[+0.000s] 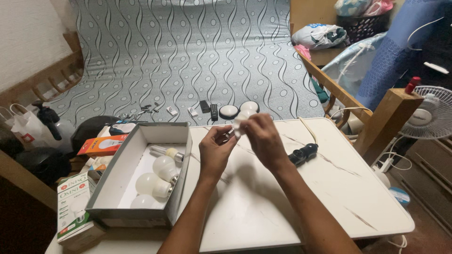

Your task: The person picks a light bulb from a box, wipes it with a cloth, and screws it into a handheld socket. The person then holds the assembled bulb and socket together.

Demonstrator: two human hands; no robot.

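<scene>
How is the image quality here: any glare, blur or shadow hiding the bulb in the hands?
Head view: warm indoor light; the white bulb is washed out, slightly soft, between left hand and right hand; soft hand shadows fall on the table; the left edge is dark.

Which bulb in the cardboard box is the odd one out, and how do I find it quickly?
Start at the white table and go to the open cardboard box on its left edge. At the far end of the box lies the tube-shaped bulb. It is slim and long, while the other bulbs beside it are round globes.
</scene>
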